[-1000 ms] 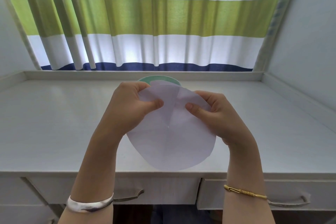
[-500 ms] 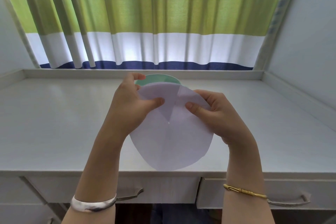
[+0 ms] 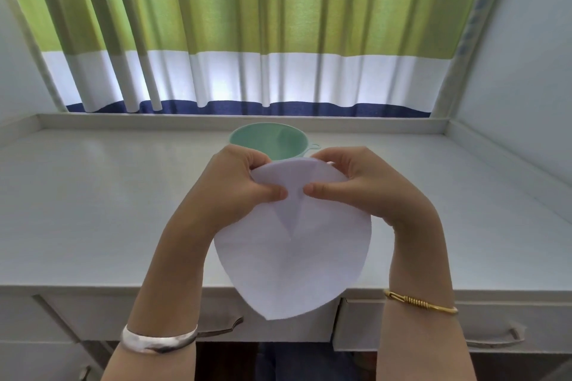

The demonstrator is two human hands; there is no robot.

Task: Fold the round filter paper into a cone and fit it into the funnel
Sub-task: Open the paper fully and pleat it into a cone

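The white round filter paper point(image 3: 294, 260) hangs in the air above the desk's front edge, its upper part curled inward so two edges overlap in a narrow wedge. My left hand point(image 3: 238, 189) pinches its upper left rim, thumb on the front. My right hand point(image 3: 362, 185) pinches the upper right rim the same way, and the two thumbs nearly touch. Behind the hands a mint green funnel point(image 3: 269, 141) stands on the desk with its wide mouth up and a small loop handle on its right; its lower part is hidden by my hands.
The white desk point(image 3: 93, 210) has a raised rim at the back and sides. A striped curtain point(image 3: 278, 28) hangs behind it. Two drawers with metal handles point(image 3: 495, 337) sit under the front edge.
Both hands have drawn closer together, curling the paper's top edges over each other. The paper has dropped lower, uncovering more of the funnel behind it.
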